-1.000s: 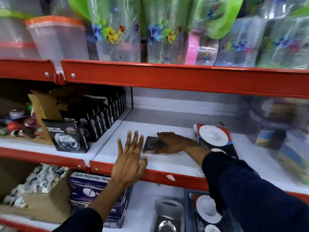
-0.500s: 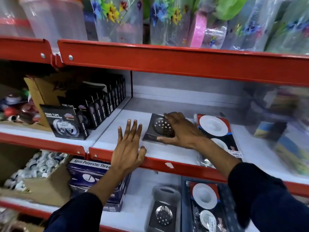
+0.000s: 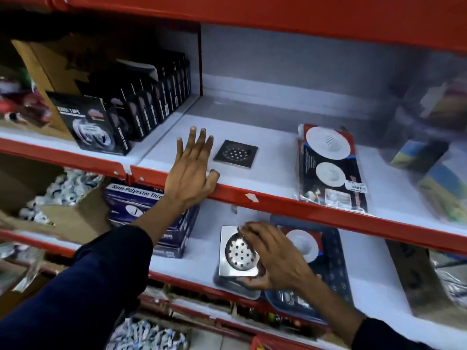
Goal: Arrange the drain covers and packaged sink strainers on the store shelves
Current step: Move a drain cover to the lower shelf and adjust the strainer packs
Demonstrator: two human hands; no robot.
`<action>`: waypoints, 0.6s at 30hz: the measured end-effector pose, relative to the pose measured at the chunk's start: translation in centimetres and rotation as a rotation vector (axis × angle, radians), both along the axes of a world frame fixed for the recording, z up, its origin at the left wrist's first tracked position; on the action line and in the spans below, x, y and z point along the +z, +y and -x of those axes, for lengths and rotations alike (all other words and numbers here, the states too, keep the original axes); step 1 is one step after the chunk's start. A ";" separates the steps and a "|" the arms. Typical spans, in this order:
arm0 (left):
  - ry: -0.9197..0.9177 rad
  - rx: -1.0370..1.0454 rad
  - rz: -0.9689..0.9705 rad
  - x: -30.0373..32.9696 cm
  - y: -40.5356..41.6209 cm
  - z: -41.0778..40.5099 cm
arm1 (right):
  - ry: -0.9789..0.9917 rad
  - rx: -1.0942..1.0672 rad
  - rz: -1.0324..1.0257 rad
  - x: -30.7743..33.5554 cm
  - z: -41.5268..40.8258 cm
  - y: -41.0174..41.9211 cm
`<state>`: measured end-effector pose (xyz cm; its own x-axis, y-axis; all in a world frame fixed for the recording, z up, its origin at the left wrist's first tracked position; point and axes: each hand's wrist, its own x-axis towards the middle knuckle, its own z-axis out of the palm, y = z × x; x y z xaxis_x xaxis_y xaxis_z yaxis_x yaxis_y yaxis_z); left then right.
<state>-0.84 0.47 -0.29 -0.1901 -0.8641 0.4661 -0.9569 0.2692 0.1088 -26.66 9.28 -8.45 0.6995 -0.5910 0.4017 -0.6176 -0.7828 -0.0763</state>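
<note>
Red-edged store shelves with white decks fill the view. On the upper shelf a dark square drain cover lies flat, with a packaged sink strainer well apart at its 3 o'clock. The left hand rests open, fingers spread, on the shelf edge just beside the cover at its 8 o'clock, holding nothing. On the lower shelf, the right hand curls its fingers and thumb around a shiny square drain cover, with another strainer pack at its 3 o'clock.
</note>
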 end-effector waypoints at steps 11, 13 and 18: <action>0.016 0.021 -0.014 -0.3 -0.5 -0.2 | 0.299 -0.500 -0.540 -11.9 -3.1 -3.2; 0.021 0.018 -0.009 -0.3 -0.5 -0.1 | 0.302 -0.504 -0.533 -12.4 -3.7 -3.4; 0.041 0.019 -0.011 -0.2 -0.4 -0.1 | 0.443 -0.490 -0.542 -13.2 -4.2 -3.4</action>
